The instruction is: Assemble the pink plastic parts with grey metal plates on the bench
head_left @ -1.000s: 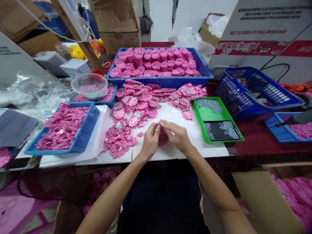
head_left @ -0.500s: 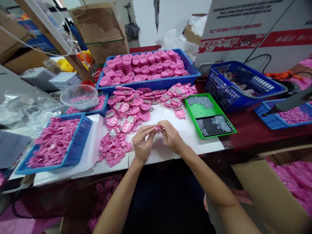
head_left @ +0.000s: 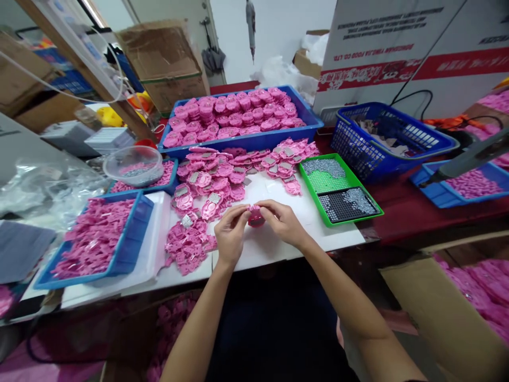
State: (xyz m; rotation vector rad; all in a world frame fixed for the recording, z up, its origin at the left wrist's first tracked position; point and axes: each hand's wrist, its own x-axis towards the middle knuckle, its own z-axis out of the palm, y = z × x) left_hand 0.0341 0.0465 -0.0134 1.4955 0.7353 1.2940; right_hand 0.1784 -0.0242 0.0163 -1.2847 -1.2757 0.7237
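Note:
Between both hands, just above the white work surface [head_left: 274, 249], is a small pink plastic part [head_left: 255, 217] with a darker face toward me. My left hand [head_left: 231, 228] pinches its left edge between thumb and fingers. The right edge is pinched by my right hand [head_left: 280, 220]. The fingers hide much of its outline. Beyond the hands lie loose pink plastic casings [head_left: 214, 180], some with grey rectangular pieces on them. A heap of smaller pink parts [head_left: 189, 246] lies left of my left hand.
A green tray [head_left: 380, 213] with small screws stands to the right, with a blue basket [head_left: 353, 146] behind it. At the back, a blue bin [head_left: 238, 143] holds stacked pink casings. Another blue bin [head_left: 135, 241] stands left. An electric screwdriver [head_left: 250, 29] hangs above.
The pink part has been tilted so that its broad, darker face shows. My hands still pinch it from both sides. The camera view has shifted slightly.

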